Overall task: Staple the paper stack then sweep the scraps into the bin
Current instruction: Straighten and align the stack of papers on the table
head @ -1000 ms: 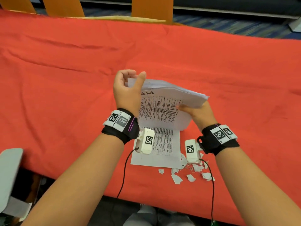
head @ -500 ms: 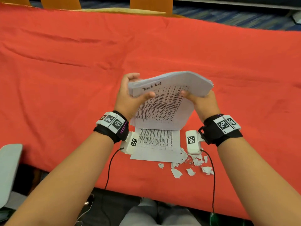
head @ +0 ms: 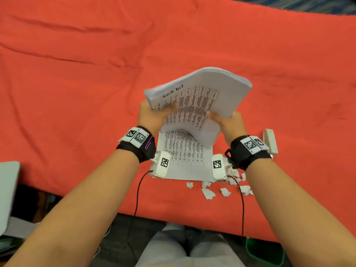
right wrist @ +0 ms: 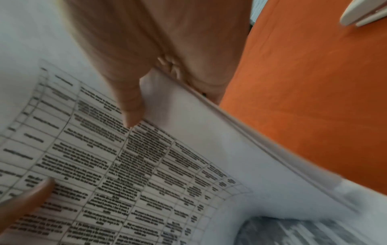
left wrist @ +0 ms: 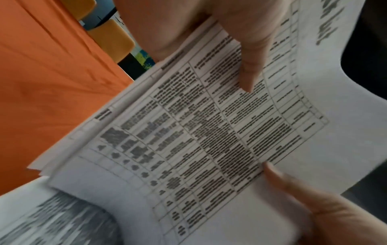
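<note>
A thick stack of printed paper (head: 200, 95) is lifted off the red cloth and tilted up, its near edge curling down. My left hand (head: 154, 114) grips its left side, thumb on the printed face (left wrist: 247, 74). My right hand (head: 225, 120) grips the right side, thumb on top (right wrist: 130, 106). One printed sheet (head: 183, 157) lies flat on the cloth below. White paper scraps (head: 217, 189) lie scattered near the table's front edge, right of that sheet. A white stapler (head: 270, 140) rests on the cloth just beyond my right wrist.
The red tablecloth (head: 77, 93) covers the whole table. A green bin (head: 264, 251) sits on the floor below the front edge at the right. A grey-white object (head: 7, 189) sits at the far left. Orange chairs (left wrist: 111, 36) stand behind the table.
Both hands have raised the stack higher and tilted it more upright; my left hand, first loose at the corner, now grips its left side. The stapler has come into view.
</note>
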`<state>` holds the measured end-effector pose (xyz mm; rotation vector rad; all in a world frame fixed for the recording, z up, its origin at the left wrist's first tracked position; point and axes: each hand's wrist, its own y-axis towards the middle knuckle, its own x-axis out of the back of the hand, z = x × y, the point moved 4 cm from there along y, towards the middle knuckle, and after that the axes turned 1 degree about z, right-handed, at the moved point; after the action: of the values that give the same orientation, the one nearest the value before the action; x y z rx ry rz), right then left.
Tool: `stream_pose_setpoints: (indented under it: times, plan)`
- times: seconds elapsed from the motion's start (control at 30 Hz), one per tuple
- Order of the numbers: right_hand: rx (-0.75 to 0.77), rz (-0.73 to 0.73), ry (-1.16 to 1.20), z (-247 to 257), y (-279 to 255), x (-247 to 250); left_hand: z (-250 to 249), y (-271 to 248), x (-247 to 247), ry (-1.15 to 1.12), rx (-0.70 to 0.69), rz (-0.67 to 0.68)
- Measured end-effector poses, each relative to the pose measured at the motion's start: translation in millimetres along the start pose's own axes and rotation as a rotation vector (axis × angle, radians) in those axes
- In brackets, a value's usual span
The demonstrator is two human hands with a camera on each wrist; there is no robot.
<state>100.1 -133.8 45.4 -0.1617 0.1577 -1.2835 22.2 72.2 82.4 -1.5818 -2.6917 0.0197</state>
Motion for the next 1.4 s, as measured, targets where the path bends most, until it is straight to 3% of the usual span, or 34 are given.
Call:
stream_pose_setpoints:
  times: [0.13,0.33,0.47,0.53,0.7,0.8,0.9,1.0,1.13,1.23,1.4]
  plan:
    - [0.048,-0.032,0.055,10,7,-1,-9,4,4,-0.049,-0.063,-0.032]
    - [-0.085,-0.038,-0.189,-29,0,-2,35,-2,5,0.045,0.078,-0.013]
    - [-0.008,-0.09,-0.18,-13,9,7,36,17,4,0.079,0.062,-0.018]
    - [0.041,-0.143,-0.169,-3,14,21,56,27,8,0.221,0.126,-0.037]
    - [0.001,-0.281,-0.213,-6,19,70,145,7,18,0.919,0.565,0.125]
    - [-0.048,-0.319,-0.209,-16,14,89,158,-4,15,1.045,0.584,0.052]
    - [-0.09,-0.337,-0.177,-24,9,97,156,2,12,0.92,0.643,-0.023]
    - [-0.124,-0.323,-0.155,-32,9,102,151,8,14,0.829,0.716,0.0]
    - [-0.2,-0.283,-0.055,-39,6,100,136,12,12,0.676,0.52,0.123]
    - [-0.266,-0.215,-0.027,-44,4,92,110,8,16,0.41,0.41,0.063]
    - [-0.304,-0.066,-0.018,-47,2,68,73,-3,15,0.035,0.445,0.116]
